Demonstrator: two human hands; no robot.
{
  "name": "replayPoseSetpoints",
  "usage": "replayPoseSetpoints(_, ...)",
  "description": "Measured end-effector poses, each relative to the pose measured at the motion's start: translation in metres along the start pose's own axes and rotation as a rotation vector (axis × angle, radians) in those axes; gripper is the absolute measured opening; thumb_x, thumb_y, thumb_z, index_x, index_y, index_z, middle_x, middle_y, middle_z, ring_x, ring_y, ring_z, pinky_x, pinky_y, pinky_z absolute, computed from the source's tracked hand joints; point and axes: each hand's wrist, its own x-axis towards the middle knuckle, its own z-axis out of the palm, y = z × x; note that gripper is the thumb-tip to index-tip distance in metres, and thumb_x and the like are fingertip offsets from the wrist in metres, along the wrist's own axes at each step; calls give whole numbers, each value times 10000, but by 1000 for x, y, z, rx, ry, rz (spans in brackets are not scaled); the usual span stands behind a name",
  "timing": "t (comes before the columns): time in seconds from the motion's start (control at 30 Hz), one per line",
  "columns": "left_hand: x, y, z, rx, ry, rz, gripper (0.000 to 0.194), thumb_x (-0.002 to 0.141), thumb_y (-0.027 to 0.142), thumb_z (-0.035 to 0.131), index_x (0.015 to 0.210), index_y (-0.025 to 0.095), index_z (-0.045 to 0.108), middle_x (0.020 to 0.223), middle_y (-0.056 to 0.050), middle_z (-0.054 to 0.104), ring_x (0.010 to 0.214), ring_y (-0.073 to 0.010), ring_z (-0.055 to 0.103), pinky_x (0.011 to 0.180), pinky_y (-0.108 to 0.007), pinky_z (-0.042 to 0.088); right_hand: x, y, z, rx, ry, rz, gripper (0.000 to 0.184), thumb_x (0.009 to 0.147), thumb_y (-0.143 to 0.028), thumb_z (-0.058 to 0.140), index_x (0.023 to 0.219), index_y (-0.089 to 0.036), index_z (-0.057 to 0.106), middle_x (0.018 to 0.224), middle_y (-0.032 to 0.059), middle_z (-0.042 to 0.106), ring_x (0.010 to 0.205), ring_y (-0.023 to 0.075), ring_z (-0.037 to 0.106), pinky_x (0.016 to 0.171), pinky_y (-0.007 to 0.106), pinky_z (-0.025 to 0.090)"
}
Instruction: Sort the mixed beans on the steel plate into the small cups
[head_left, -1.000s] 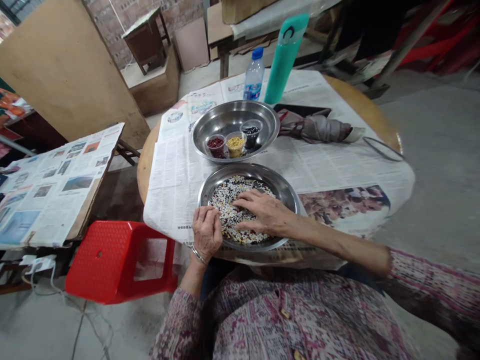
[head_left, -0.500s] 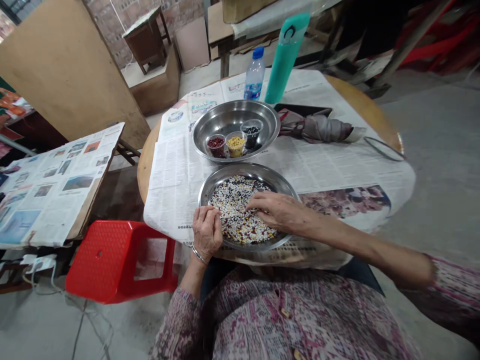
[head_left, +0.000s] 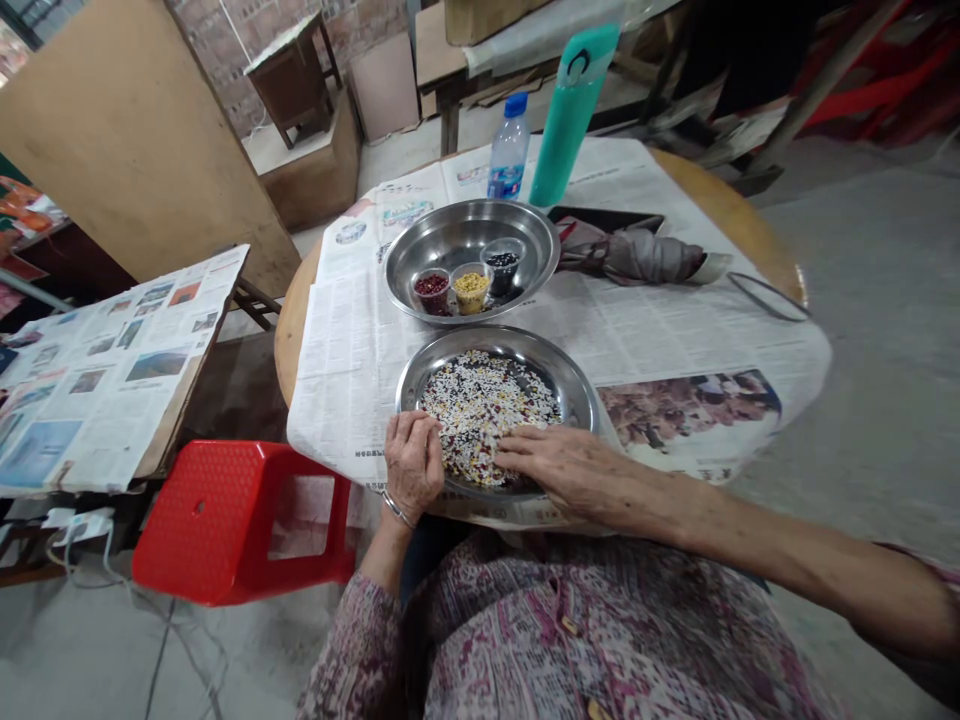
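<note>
A shallow metal basin (head_left: 577,385) holds a spread mix of white, yellow, dark red and black grains or beans (head_left: 480,400). At its left rim rests my left hand (head_left: 414,462), fingers curled in closed; whatever they may hold is hidden. My right hand (head_left: 551,460) lies over the near right part of the mix, fingers stretched out and touching it, palm down. Behind stands a second metal basin (head_left: 409,235) with three clear cups inside: a cup of dark red beans (head_left: 433,288), a cup of yellow beans (head_left: 472,288) and a cup of black beans (head_left: 503,265).
Newspaper (head_left: 337,360) covers the round table. Towards the back stand a water bottle (head_left: 510,150) and a tall teal bottle (head_left: 574,120). A folded umbrella (head_left: 637,250) lies to the right. A red stool (head_left: 202,520) and another newspaper-covered table (head_left: 112,370) are at left.
My right hand has moved towards me, from the middle of the mix to its near side, and its fingers are now flatter. My left hand stays at the rim.
</note>
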Motion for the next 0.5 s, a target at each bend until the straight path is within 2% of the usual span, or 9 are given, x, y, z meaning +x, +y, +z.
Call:
replayPoseSetpoints(0.1,0,0,0,1,-2,4,196,971,145,410,898,181,588,893,-65,635,948,-192,582,885,-365,455,11,4,0,-8,-10,-82,437,815,-102,514,1202,-266,634,1262,56,652,1175,228,580,967,397,485)
replayPoseSetpoints(0.2,0,0,0,5,-5,-1,202,973,151,406,897,178,592,904,-70,635,945,-194,581,884,-367,451,18,4,-3,-57,13,-133,530,787,-27,464,1272,-207,577,1346,105,600,1234,242,543,1019,432,451)
replayPoseSetpoints(0.3,0,-1,0,0,-5,0,207,973,152,404,896,172,595,911,-75,636,935,-194,576,879,-368,450,15,-2,-7,-77,-13,-176,426,786,-29,474,1157,-183,614,1175,115,673,1083,240,608,933,408,482)
replayPoseSetpoints(0.4,-1,-1,0,-3,-6,-4,199,969,150,412,898,169,596,913,-74,636,936,-193,572,887,-367,449,7,-10,-8,-29,-96,-221,250,825,-74,498,981,-208,640,913,44,692,859,180,632,812,327,488)
replayPoseSetpoints(0.5,-1,-1,0,-6,-10,-13,192,967,149,418,905,169,598,916,-71,637,938,-190,574,892,-365,448,3,-18,-1,-20,-112,-233,190,852,-110,519,948,-219,642,871,15,679,829,155,625,780,290,476)
